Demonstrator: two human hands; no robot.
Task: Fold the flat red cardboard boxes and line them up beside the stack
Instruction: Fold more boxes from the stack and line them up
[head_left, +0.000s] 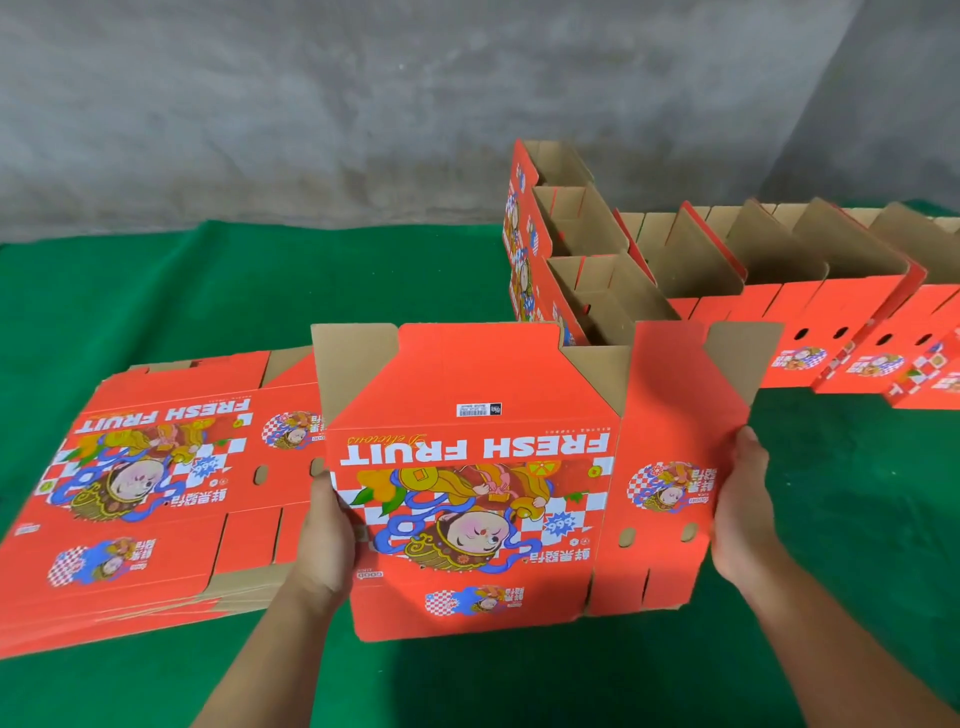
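Note:
I hold a red "FRESH FRUIT" cardboard box (478, 483) upright in front of me, partly opened, its brown top flaps standing up. My left hand (327, 540) grips its left edge. My right hand (740, 514) grips the right edge of the side panel, thumb on the printed face. A stack of flat red boxes (150, 499) lies on the green cloth to the left. Folded open boxes (571, 270) stand behind, with a row of them (831, 312) running off to the right.
A green cloth (260, 291) covers the floor, with open room at the back left and in front of me. A grey concrete wall (311, 104) closes the far side.

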